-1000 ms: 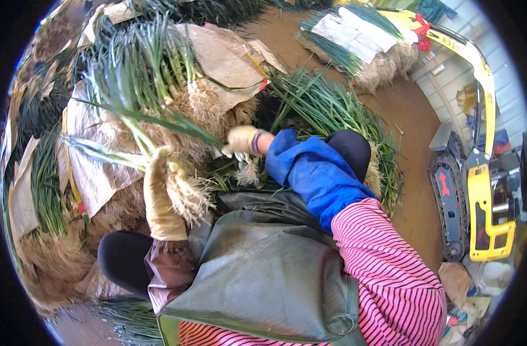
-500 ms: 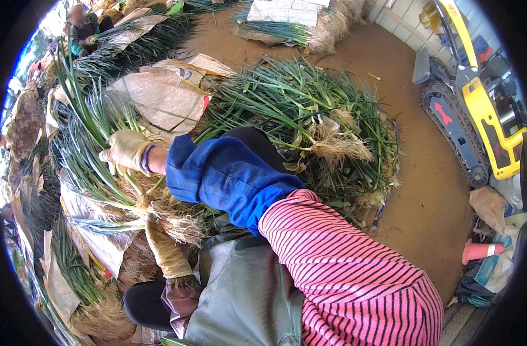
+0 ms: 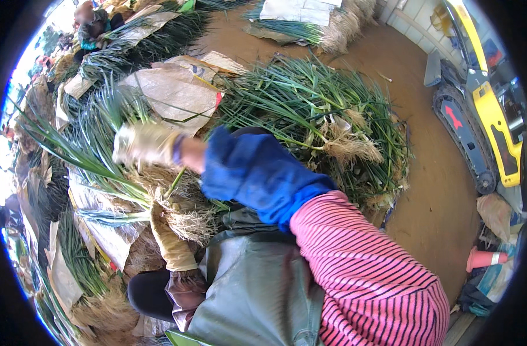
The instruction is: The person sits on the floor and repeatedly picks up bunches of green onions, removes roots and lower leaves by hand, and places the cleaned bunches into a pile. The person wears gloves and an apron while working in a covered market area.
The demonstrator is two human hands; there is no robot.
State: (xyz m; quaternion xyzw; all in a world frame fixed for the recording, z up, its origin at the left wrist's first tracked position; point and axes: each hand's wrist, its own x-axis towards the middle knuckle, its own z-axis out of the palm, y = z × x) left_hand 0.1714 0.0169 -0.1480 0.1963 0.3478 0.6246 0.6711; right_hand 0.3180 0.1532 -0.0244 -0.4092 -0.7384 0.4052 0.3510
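My left hand (image 3: 163, 228), in a tan glove, grips a small bunch of green onions (image 3: 128, 190) close to its roots. Its fingers are partly hidden behind stalks and roots. The long leaves stretch to the upper left, and the pale, stringy roots (image 3: 189, 222) hang over the glove. Above the stalks is my right hand (image 3: 145, 147), also gloved and smeared by motion, so its fingers cannot be read. Behind it lies a layer of more green onions (image 3: 110, 112), beside a beige sheet (image 3: 165, 95).
A large heap of green onions (image 3: 309, 109) covers the ground ahead and to the right. Covered bundles (image 3: 298, 11) lie at the back. On the right stand a yellow tracked machine (image 3: 465, 138) and a traffic cone (image 3: 484, 259). Another person (image 3: 93, 29) sits at the far left.
My right hand has come off the leaves and moved right, toward me. The leaves of the held bunch have dropped lower to the left. My left hand keeps its grip.
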